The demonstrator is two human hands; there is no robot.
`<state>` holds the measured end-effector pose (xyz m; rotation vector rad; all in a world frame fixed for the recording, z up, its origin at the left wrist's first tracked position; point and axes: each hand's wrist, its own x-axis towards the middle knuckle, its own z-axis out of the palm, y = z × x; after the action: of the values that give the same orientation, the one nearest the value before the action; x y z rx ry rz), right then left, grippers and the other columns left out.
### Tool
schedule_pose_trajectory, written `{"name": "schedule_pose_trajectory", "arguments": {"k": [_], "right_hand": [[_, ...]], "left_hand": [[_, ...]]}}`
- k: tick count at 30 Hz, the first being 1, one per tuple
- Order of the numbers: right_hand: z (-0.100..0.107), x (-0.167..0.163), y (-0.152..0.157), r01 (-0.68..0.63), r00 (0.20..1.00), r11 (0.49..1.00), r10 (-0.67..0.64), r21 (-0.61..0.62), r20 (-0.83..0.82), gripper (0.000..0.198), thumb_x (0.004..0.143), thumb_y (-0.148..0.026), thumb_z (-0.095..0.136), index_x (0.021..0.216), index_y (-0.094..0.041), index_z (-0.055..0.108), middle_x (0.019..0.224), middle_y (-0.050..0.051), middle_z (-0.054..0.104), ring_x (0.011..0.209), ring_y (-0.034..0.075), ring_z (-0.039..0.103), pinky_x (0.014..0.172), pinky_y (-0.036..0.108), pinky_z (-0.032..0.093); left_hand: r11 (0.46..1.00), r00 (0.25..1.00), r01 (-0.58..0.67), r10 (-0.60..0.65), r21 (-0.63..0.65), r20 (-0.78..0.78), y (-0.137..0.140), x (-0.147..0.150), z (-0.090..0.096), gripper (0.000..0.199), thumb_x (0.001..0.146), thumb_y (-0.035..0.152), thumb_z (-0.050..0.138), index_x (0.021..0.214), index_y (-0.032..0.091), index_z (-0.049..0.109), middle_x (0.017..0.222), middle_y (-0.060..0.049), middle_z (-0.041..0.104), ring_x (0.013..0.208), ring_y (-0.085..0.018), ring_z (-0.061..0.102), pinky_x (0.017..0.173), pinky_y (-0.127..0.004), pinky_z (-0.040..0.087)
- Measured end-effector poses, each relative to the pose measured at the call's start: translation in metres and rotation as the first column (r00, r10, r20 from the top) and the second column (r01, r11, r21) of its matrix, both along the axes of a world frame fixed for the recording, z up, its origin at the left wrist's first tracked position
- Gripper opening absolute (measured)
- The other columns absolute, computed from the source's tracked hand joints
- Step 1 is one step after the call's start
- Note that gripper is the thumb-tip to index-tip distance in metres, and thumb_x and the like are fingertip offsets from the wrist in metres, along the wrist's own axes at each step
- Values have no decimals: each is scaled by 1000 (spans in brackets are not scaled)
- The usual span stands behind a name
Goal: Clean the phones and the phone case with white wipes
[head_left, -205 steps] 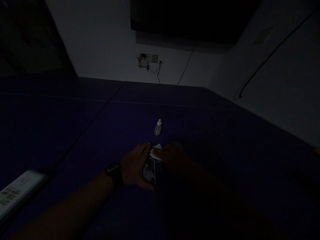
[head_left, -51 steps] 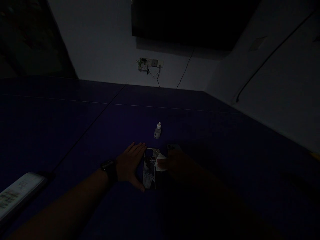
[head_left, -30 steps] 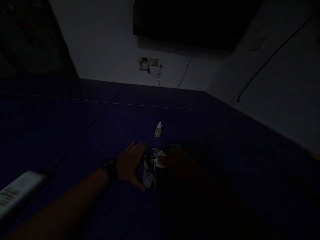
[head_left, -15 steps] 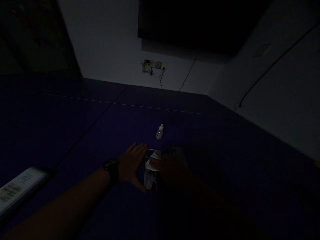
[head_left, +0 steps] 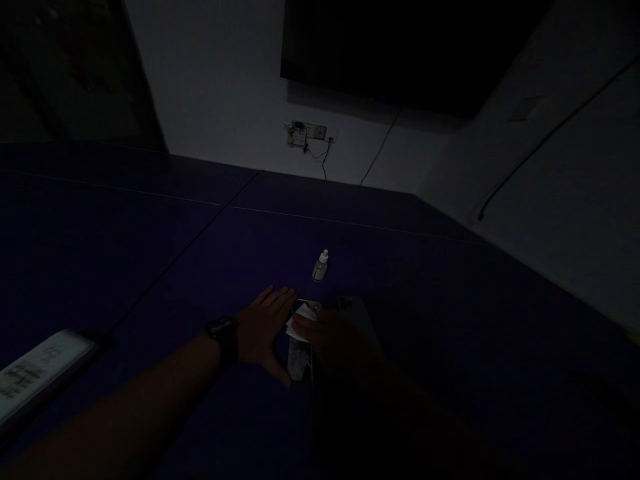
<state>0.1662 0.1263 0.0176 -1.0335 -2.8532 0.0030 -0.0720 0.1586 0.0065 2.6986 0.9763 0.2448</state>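
My left hand [head_left: 263,331], with a watch on the wrist, lies flat with its fingers stretched out and its thumb apart. It borders the left edge of a slim phone-shaped item [head_left: 299,363] with a grey patterned face; the dim light hides whether it is a phone or a case. My right hand [head_left: 336,340] holds a folded white wipe [head_left: 299,325] under its fingers against the upper part of that item. To the right of it lies another phone [head_left: 361,312], partly hidden by my right hand. A small clear bottle with a white cap [head_left: 320,268] stands just beyond.
The dark blue surface [head_left: 220,260] has a long seam on the left. A white box-like item with printing [head_left: 43,370] lies at the left edge. Ahead, a wall holds sockets with cables [head_left: 309,133] beneath a large dark screen [head_left: 395,53]. The room is very dim.
My right hand has slid the white wipe slightly left across the phone-shaped item. My left hand stays in place.
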Motion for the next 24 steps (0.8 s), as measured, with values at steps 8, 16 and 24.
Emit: {"name": "schedule_pose_trajectory", "arguments": {"k": [8, 16, 24], "right_hand": [[13, 9, 0, 118, 991, 993, -118, -1, 61, 42, 95, -18, 50, 133, -26, 66, 106, 11, 73, 94, 25, 61, 87, 40, 44], [22, 7, -1, 78, 996, 997, -78, -4, 52, 36, 94, -18, 51, 122, -27, 73, 98, 9, 72, 89, 23, 58, 80, 36, 40], [21, 9, 4, 212, 977, 977, -210, -38, 36, 40, 94, -16, 52, 129, -23, 69, 100, 11, 68, 88, 21, 57, 79, 33, 39]], "left_hand": [[1000, 1000, 10, -10, 1, 10, 1, -1, -1, 147, 51, 97, 61, 159, 7, 19, 163, -28, 22, 151, -47, 23, 124, -61, 7], [1000, 1000, -4, 4, -21, 25, 1, -2, -2, 148, 50, 96, 63, 159, 7, 17, 163, -29, 22, 151, -46, 23, 123, -62, 8], [1000, 999, -4, 4, -16, 42, 1, -1, -4, 150, 49, 94, 65, 160, 7, 14, 163, -29, 21, 151, -46, 22, 124, -62, 7]]}}
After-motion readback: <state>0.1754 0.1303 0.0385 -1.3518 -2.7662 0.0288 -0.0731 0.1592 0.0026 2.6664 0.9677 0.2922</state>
